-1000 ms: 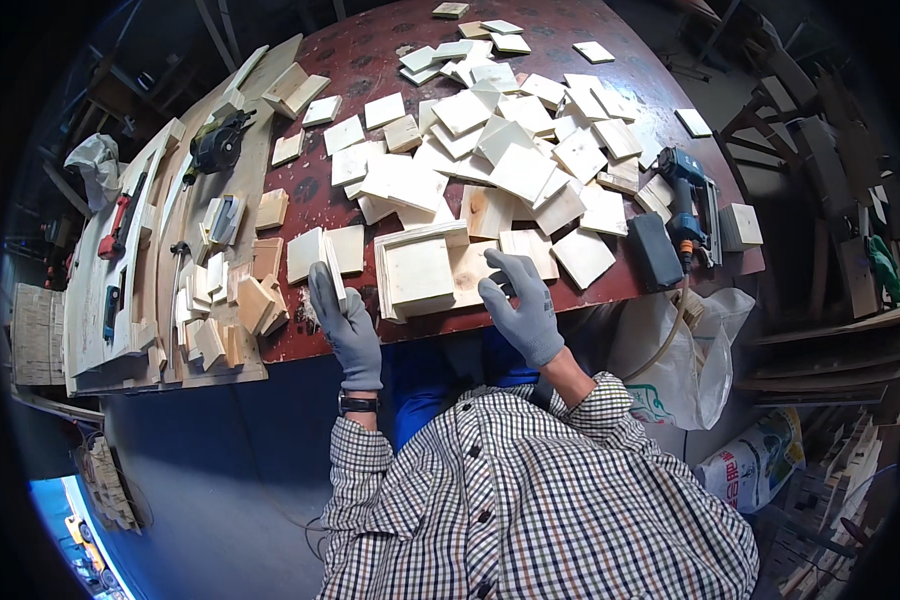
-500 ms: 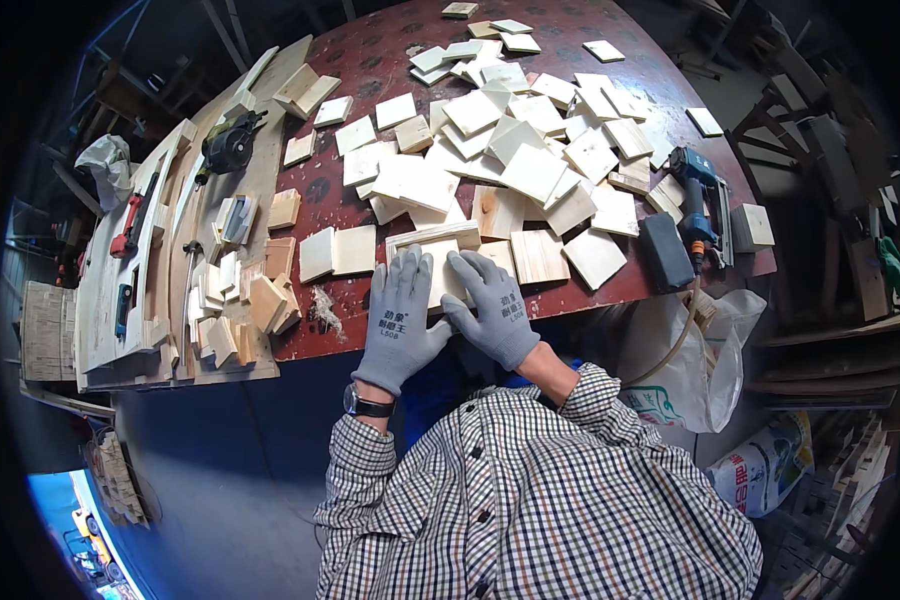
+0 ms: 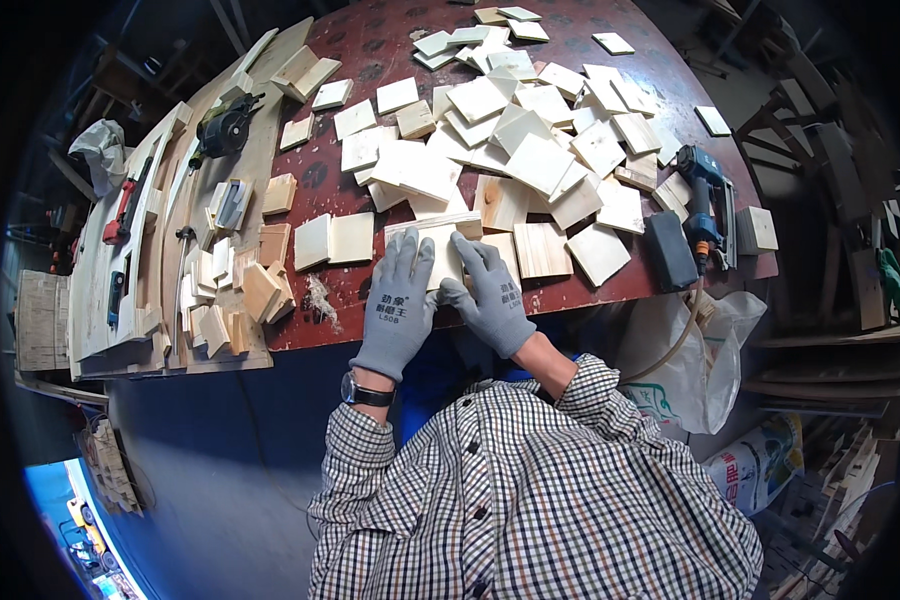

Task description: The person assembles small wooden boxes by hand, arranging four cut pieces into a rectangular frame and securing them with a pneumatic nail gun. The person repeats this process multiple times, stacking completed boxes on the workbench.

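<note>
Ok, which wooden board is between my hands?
The board at the near edge of the table, with the left hand on one side and the right hand on the other; the loose ones lie beyond or to either side.

My left grip point(image 3: 400, 305) and right grip point(image 3: 490, 292) are gloved in grey with dark print, a pale cream wooden panel point(image 3: 444, 260) between them. Past the grip I see cream squares point(image 3: 415, 168) on a dark red bench point(image 3: 355, 312) with blackish spots; rightward, a blue nail gun point(image 3: 703, 195); nearer me, a dark-and-white checked shirt point(image 3: 570, 480).
</note>
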Demonstrator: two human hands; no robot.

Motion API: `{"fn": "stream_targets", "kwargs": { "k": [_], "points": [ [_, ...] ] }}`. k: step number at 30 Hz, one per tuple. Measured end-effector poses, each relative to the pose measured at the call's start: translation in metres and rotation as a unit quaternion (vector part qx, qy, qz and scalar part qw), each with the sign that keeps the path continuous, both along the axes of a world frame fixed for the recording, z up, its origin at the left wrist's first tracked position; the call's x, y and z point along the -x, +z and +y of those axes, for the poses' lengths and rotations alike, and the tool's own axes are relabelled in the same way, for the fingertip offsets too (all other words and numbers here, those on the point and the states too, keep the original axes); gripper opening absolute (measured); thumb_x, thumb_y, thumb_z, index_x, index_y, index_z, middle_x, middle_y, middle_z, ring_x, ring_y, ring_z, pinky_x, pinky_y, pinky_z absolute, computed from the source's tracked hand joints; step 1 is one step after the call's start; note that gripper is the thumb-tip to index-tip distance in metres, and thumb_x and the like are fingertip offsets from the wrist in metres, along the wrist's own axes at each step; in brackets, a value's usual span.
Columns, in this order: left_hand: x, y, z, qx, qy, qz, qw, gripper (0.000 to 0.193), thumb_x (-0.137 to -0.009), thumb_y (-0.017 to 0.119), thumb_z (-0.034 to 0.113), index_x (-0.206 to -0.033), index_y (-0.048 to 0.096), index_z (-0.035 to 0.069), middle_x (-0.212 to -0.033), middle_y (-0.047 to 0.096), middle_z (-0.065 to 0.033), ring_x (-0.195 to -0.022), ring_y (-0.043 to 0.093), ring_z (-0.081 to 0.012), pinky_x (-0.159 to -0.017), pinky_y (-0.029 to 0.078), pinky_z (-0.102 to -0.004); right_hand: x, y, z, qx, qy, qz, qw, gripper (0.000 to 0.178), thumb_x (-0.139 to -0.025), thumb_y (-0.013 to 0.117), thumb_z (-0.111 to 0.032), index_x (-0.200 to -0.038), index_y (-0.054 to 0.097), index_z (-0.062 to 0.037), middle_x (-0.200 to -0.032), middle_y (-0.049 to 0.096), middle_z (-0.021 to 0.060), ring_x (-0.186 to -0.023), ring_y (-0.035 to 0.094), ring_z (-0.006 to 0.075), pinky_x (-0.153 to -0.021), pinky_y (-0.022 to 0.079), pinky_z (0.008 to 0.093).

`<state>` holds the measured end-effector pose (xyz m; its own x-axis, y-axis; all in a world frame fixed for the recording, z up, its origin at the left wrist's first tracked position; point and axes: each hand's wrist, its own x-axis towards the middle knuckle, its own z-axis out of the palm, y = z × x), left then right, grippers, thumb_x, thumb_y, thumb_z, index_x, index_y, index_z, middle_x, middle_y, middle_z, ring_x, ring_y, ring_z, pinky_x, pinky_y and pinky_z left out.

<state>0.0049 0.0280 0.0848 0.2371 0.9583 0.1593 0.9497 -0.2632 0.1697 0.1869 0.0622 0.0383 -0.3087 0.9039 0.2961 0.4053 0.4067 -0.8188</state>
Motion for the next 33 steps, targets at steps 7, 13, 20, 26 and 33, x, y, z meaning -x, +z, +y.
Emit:
{"fn": "stream_targets", "kwargs": {
  "k": [7, 13, 20, 26, 33],
  "points": [
    [-0.004, 0.032, 0.019, 0.066, -0.022, 0.054, 0.996, 0.097, -0.077, 0.082, 0.044, -0.153, 0.040, 0.001, -0.157, 0.039, -0.0247, -0.151, 0.032, -0.0445, -0.124, 0.030, -0.0548, -0.009, -0.004, 0.010, 0.038, 0.043, 0.029, 0.998, 0.079, -0.098, 0.070, -0.048, -0.159, 0.041, -0.0078, -0.133, 0.054, 0.0225, -0.119, 0.059, 0.0389, -0.104, 0.049, 0.0458],
    [0.013, -0.007, 0.024, -0.011, -0.044, 0.006, 0.999, 0.100, -0.083, 0.082, 0.038, -0.161, 0.031, 0.001, -0.172, 0.022, -0.0220, -0.158, 0.018, -0.0484, -0.127, 0.022, -0.0589, -0.018, -0.010, 0.015, 0.060, 0.065, 0.063, 0.994, 0.102, -0.090, 0.080, -0.055, -0.164, 0.030, -0.0048, -0.142, 0.051, 0.0238, -0.131, 0.054, 0.0393, -0.113, 0.045, 0.0447],
    [0.021, -0.006, 0.025, 0.020, -0.050, -0.012, 0.998, 0.115, -0.087, 0.081, 0.049, -0.168, 0.015, 0.002, -0.174, 0.018, -0.0224, -0.162, 0.011, -0.0448, -0.131, 0.016, -0.0541, -0.032, -0.017, 0.015, 0.093, 0.132, 0.071, 0.984, 0.106, -0.087, 0.079, -0.024, -0.167, 0.013, 0.0005, -0.154, 0.039, 0.0287, -0.137, 0.050, 0.0403, -0.118, 0.043, 0.0416],
    [0.034, 0.004, 0.005, -0.002, -0.008, -0.087, 0.996, 0.105, -0.092, 0.078, 0.049, -0.168, 0.021, 0.005, -0.173, 0.018, -0.0264, -0.161, 0.014, -0.0450, -0.130, 0.020, -0.0540, -0.030, -0.013, 0.013, 0.104, 0.133, 0.064, 0.983, 0.101, -0.090, 0.076, -0.024, -0.167, 0.015, -0.0015, -0.152, 0.041, 0.0271, -0.130, 0.055, 0.0361, -0.109, 0.053, 0.0389],
    [0.018, -0.006, -0.030, 0.012, 0.083, -0.229, 0.970, 0.061, -0.102, 0.069, 0.028, -0.158, 0.049, 0.012, -0.162, 0.040, -0.0291, -0.148, 0.044, -0.0450, -0.116, 0.046, -0.0468, -0.022, 0.002, 0.008, -0.082, 0.083, -0.015, 0.993, 0.071, -0.100, 0.069, -0.037, -0.160, 0.043, -0.0099, -0.143, 0.052, 0.0251, -0.116, 0.063, 0.0392, -0.101, 0.053, 0.0455]
  ]
}}
